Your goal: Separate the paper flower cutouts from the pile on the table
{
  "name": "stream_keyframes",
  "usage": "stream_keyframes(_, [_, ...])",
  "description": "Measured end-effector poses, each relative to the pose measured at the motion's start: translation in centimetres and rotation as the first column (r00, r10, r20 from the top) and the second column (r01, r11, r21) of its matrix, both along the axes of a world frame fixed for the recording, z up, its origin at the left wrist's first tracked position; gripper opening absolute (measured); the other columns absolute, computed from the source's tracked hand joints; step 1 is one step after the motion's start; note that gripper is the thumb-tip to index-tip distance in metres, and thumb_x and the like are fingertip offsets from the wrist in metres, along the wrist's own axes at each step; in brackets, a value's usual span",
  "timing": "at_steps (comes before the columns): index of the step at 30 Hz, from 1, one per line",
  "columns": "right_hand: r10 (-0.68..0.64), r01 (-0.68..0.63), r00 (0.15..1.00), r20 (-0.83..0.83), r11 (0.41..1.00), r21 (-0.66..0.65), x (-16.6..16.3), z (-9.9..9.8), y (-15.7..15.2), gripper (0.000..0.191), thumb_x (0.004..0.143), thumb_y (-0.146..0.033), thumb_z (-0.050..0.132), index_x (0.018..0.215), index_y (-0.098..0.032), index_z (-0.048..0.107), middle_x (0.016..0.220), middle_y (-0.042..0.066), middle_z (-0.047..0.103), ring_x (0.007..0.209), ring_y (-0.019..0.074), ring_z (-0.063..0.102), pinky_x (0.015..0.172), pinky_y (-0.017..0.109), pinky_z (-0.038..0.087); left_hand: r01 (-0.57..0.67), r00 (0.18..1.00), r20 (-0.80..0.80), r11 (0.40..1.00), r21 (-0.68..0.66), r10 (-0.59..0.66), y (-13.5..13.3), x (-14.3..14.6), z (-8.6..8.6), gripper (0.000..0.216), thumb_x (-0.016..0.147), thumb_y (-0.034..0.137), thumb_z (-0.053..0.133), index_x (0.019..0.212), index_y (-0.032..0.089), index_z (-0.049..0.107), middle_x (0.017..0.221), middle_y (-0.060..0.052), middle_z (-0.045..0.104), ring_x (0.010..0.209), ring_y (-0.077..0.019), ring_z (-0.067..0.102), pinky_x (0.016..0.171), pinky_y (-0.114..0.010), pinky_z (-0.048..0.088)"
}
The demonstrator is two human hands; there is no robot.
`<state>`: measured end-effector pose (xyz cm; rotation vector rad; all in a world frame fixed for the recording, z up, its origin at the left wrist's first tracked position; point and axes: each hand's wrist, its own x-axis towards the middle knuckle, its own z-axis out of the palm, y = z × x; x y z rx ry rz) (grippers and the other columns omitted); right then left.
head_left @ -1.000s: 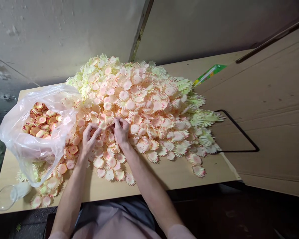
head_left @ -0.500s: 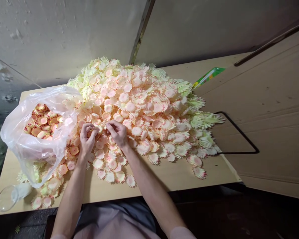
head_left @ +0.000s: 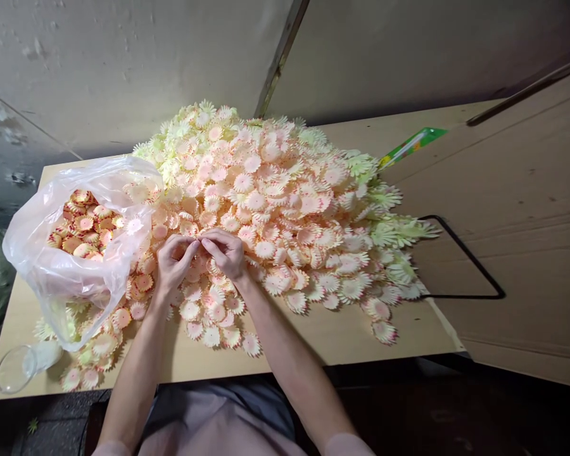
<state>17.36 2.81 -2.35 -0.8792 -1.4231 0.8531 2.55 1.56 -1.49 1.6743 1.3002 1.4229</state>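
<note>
My left hand [head_left: 175, 258] is closed in a pinch, thumb against forefinger. Its fingertips meet those of my right hand [head_left: 227, 252], which pinches too. Whatever lies between the fingertips is too small or hidden to make out. Beneath and around both hands spreads a large heap of artificial flower petal pieces [head_left: 256, 201], pale pink and cream with reddish serrated edges, greener toward the far and right sides. To the left of my left hand stands an open clear plastic bag [head_left: 38, 250] holding darker red-edged petal pieces [head_left: 83, 223].
A clear plastic cup [head_left: 16, 369] lies at the table's [head_left: 313, 345] near left corner. Cardboard [head_left: 517, 253] with a black metal handle [head_left: 475, 259] bounds the right. Beyond the heap lies a green packet [head_left: 413, 147] near the wall [head_left: 171, 63].
My hands have come together, closing the small gap between their fingertips. The whole view has shifted slightly; the heap and bag look otherwise the same.
</note>
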Motion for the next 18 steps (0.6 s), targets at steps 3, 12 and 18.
stream_keyframes(3, [0.007, -0.007, 1.000, -0.006, 1.000, -0.002, 0.02, 0.04, -0.02, 0.018, 0.089, -0.033, 0.061, 0.085, -0.022, 0.074, 0.086, 0.006, 0.073, 0.083, 0.0195, 0.067, 0.079, 0.037, 0.056, 0.028, 1.000, 0.009, 1.000, -0.014, -0.027, 0.08, -0.16, -0.01, 0.014, 0.086, 0.033, 0.068, 0.085, 0.019, 0.071, 0.082, -0.003, 0.068, 0.078, -0.0139, 0.063, 0.075, -0.026, 0.050])
stream_keyframes(12, [0.014, -0.014, 1.000, 0.024, 1.000, -0.005, -0.13, -0.16, -0.11, 0.011, 0.087, -0.030, 0.065, 0.088, -0.023, 0.073, 0.089, 0.005, 0.072, 0.084, 0.0189, 0.067, 0.080, 0.036, 0.056, 0.053, 0.993, 0.107, 0.993, -0.104, -0.041, 0.10, -0.27, 0.34, 0.020, 0.086, 0.037, 0.067, 0.081, 0.018, 0.067, 0.080, -0.003, 0.065, 0.076, -0.0135, 0.060, 0.075, -0.025, 0.048])
stream_keyframes(18, [0.033, -0.032, 0.999, 0.009, 0.995, -0.094, -0.18, -0.45, -0.11, 0.017, 0.087, -0.037, 0.064, 0.091, -0.024, 0.074, 0.094, 0.006, 0.073, 0.090, 0.0207, 0.068, 0.085, 0.038, 0.058, 0.054, 0.992, 0.124, 0.990, -0.128, -0.038, -0.02, -0.30, 0.71, 0.024, 0.085, 0.041, 0.067, 0.080, 0.017, 0.067, 0.079, -0.003, 0.065, 0.076, -0.0141, 0.059, 0.074, -0.026, 0.049])
